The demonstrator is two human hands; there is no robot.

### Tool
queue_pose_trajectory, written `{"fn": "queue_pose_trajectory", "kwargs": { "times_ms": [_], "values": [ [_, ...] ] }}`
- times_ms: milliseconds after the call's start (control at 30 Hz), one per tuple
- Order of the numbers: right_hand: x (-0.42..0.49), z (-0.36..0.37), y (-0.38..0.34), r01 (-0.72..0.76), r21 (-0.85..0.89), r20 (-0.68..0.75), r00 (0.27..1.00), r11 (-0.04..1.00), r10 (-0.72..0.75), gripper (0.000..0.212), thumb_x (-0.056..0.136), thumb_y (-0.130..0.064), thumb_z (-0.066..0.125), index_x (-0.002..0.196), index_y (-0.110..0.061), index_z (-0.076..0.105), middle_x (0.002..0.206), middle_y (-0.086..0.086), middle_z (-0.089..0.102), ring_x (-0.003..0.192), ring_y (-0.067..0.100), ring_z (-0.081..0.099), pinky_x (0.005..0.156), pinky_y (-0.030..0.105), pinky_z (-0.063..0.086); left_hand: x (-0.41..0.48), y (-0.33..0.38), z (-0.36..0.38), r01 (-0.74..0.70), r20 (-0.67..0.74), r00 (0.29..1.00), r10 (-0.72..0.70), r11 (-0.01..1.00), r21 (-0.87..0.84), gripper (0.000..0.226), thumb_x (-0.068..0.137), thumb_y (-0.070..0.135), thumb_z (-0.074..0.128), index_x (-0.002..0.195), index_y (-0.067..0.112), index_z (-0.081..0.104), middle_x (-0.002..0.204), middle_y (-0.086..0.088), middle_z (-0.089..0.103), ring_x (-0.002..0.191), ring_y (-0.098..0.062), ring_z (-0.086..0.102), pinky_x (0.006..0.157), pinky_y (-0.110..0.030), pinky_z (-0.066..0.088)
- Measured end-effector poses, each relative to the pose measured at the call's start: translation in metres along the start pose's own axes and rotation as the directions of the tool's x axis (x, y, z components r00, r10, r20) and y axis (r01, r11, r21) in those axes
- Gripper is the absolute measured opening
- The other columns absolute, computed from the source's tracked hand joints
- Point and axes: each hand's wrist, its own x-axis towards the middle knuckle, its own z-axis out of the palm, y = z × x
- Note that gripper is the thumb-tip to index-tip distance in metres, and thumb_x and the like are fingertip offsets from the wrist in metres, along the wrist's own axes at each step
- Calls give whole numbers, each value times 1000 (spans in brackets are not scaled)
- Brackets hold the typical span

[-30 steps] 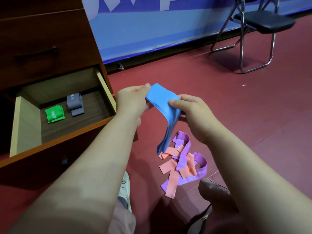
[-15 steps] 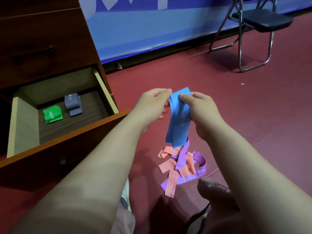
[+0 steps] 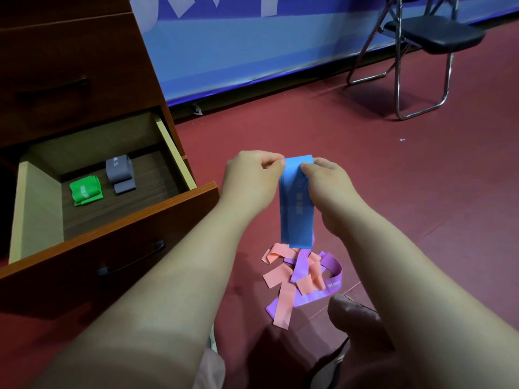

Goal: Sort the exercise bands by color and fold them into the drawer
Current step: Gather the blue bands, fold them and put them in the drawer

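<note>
A dark red floor (image 3: 393,192) fills most of the frame. At the upper left stands a brown wooden cabinet (image 3: 70,51), its lower drawer (image 3: 112,234) pulled open. A black folding chair (image 3: 427,37) sits at the upper right. In the centre, the left hand (image 3: 252,178) and right hand (image 3: 328,183) both pinch the top edge of a flat blue rubber exercise band (image 3: 296,217), which hangs down above tangled pink bands (image 3: 278,279) and purple bands (image 3: 334,273) on the floor. Inside the drawer lie a folded grey band (image 3: 120,175) and, just beside it, a folded green band (image 3: 85,190).
</note>
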Motion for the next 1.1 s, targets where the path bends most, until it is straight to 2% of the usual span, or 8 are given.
{"fn": "queue_pose_trajectory", "kwargs": {
  "times_ms": [167,300,433,533,633,767,933,1100],
  "values": [
    [-1,0,0,-6,-58,15,1000,998,7,11,94,-12,40,85,-16,46,81,6,43,68,19,38,51,25,31,-4,4,1,-72,0,997,73,983,167,26,87,26,67,112,23,72,85,10,71,82,-7,65,68,-12,43],
    [0,0,1,-4,-47,25,1000,999,5,14,92,-14,41,87,-17,54,83,4,52,74,20,45,63,29,36,-3,2,2,-34,-4,999,34,996,83,23,84,23,71,107,25,72,88,9,73,77,-5,63,65,-12,43],
    [2,-1,2,26,-7,54,998,1000,-26,22,92,-16,43,104,-17,61,97,7,66,80,21,56,70,33,45,1,1,2,36,4,999,-35,998,-58,20,81,22,73,96,34,68,86,7,72,80,-11,67,76,-26,55],
    [2,-1,1,40,34,62,997,999,-42,20,85,-18,51,98,-19,67,102,9,72,94,29,67,89,45,53,2,1,1,37,7,999,-36,991,-127,24,79,21,72,93,39,65,87,2,73,82,-18,70,83,-42,58],
    [2,-3,1,12,79,48,999,997,-16,15,79,-20,58,88,-15,70,101,15,73,99,37,67,95,55,50,4,0,0,35,3,999,-35,989,-144,27,80,20,71,98,38,66,90,1,73,80,-19,69,83,-43,58],
    [3,-5,1,4,122,44,999,993,-10,15,80,-27,64,85,-16,72,98,10,75,102,35,67,96,54,50,4,1,-4,79,19,997,-76,977,-198,32,76,23,73,106,33,69,93,1,72,85,-17,70,85,-41,58],
    [3,-6,1,45,134,23,999,990,-48,18,82,-28,63,88,-13,70,101,14,73,86,27,66,95,53,49,3,9,-7,281,146,959,-241,860,-426,35,85,6,67,118,18,66,87,0,70,69,-10,67,65,-22,55],
    [4,-6,1,64,139,33,997,988,-69,12,88,-24,61,90,-19,72,98,7,75,98,30,69,95,50,52,2,12,-6,407,239,913,-330,745,-529,30,87,11,68,117,13,65,83,-4,70,66,-13,63,59,-23,49]
  ]
}}
